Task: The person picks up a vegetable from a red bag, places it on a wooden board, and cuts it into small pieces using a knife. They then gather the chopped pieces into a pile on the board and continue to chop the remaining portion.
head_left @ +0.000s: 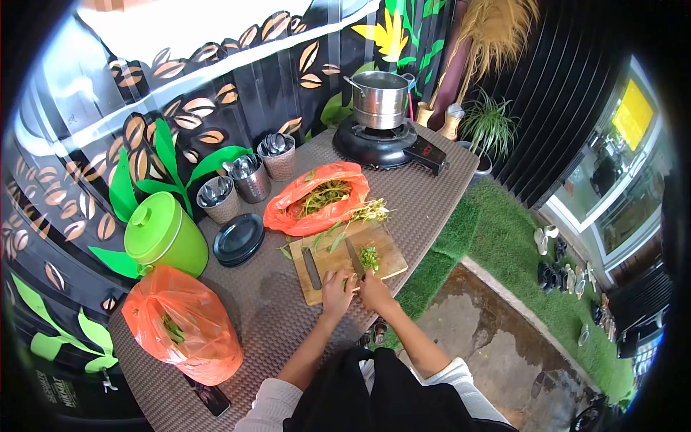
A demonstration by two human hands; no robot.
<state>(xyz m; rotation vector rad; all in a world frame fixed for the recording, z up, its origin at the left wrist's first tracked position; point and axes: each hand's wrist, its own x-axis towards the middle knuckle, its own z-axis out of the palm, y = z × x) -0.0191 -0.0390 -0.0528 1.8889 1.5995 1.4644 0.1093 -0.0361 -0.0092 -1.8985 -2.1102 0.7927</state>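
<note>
A wooden cutting board (pixel 332 268) lies on the brown woven-pattern table. My right hand (pixel 376 294) is closed round the handle of a knife (pixel 354 255), whose blade points away from me over the board. Just left of it, my left hand (pixel 338 291) rests at the board's near edge, its fingers bent over green stems that are mostly hidden. Chopped greens (pixel 369 258) lie in a small pile right of the blade. Beyond the board an open orange bag (pixel 289 216) holds leafy stems (pixel 325 199), some spilling out at its right.
A pot (pixel 380 101) stands on a black portable stove (pixel 374 147) at the far end. Cutlery holders (pixel 252 180), dark plates (pixel 239 239) and a green lidded bucket (pixel 167 234) line the left. A full orange bag (pixel 191 324) and a phone (pixel 211 397) are near left.
</note>
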